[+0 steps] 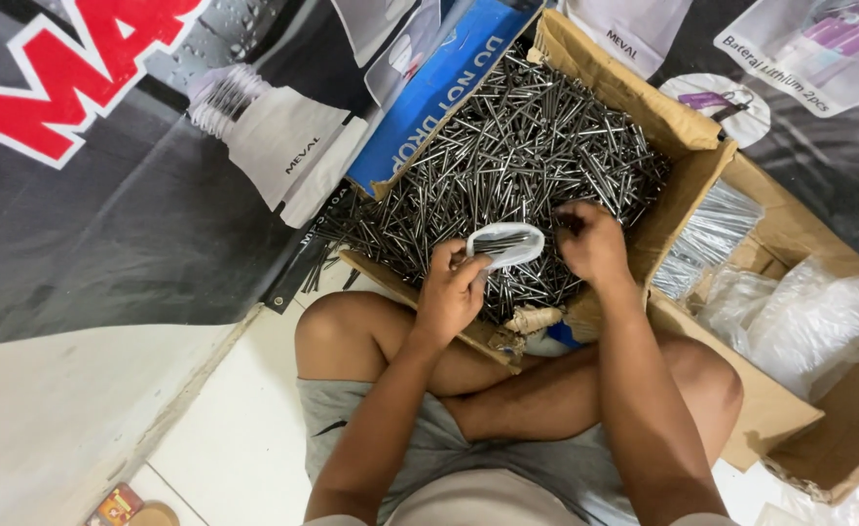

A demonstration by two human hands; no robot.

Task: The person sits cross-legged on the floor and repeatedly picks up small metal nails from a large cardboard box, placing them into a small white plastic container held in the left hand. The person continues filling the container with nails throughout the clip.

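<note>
Because I sit cross-legged on the floor, my knees frame the work and both forearms reach forward over them. My left hand [449, 287] is curled around the rim of a small clear plastic pouch [505, 244], pinching it so the mouth stays open and level toward the pile; a few nails already lie inside it. My right hand [593, 242] is just beside the pouch, fingers drawn together on the heap, apparently pinching nails, though the fingertips are turned away from me and I cannot tell how many they hold. Both hands rest over the torn cardboard box [644, 97] pulled against my shins, kept close so each reach is short. It is filled with loose steel nails [517, 146], lying in every direction. A knot of pale twine [534, 319] sits at the near box edge. Right of me a second carton [790, 234] holds filled pouches [707, 239] and crumpled clear bags [809, 312]; its far side is cut off. Beyond, a printed banner [108, 175] covers the floor.
</note>
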